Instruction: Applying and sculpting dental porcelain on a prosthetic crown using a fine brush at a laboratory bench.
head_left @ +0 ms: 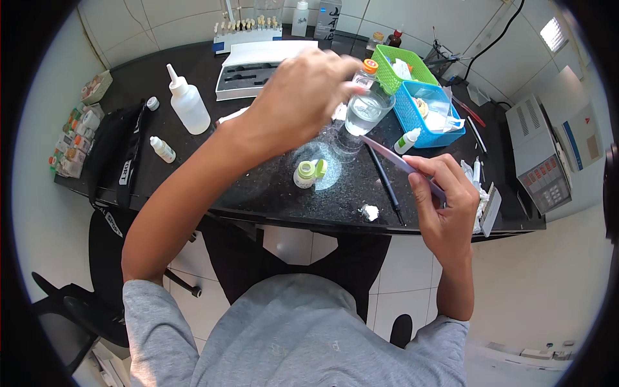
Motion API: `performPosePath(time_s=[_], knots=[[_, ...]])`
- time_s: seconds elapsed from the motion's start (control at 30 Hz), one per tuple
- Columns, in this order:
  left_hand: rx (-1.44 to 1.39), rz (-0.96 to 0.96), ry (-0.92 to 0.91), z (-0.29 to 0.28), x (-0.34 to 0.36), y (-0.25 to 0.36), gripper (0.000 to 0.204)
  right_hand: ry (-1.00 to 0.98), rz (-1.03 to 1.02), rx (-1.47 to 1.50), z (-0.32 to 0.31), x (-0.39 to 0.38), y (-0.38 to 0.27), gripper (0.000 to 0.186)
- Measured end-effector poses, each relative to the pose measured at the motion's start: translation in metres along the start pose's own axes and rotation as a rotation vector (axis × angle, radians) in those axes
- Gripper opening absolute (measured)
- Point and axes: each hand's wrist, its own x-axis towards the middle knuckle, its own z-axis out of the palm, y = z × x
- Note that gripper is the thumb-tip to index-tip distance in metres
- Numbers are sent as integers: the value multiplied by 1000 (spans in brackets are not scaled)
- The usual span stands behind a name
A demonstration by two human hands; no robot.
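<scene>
Here my left hand (303,97) is clenched round a clear cup (366,111), holding it up over the black bench (258,187), just ahead of my right hand (445,193). The right pinches a flat pink stick (396,160), whose long axis runs up-left so its far tip points at the cup's base, close but apart. The left is plainly nearer. The cup looks see-through, with what seems clear liquid inside.

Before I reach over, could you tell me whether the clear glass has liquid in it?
Yes, partly filled: clear liquid shows in the glass, which the left hand holds.
</scene>
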Motion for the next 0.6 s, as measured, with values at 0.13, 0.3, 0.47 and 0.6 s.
performPosePath(time_s=[0.13, 0.3, 0.47, 0.6], knots=[[-217, 72, -546, -39, -16, 46, 27, -60, -130, 38, -1, 12, -15, 16], [-326, -52, -681, -52, -49, 31, 23, -151, -263, 33, 4, 6, -18, 16], [-313, -225, -170, -32, -106, 10, 31, -32, -181, -32, -8, -1, 0, 13], [-302, -411, -77, 5, -122, 27, 52, -92, -179, -51, -2, -1, -4, 13]])
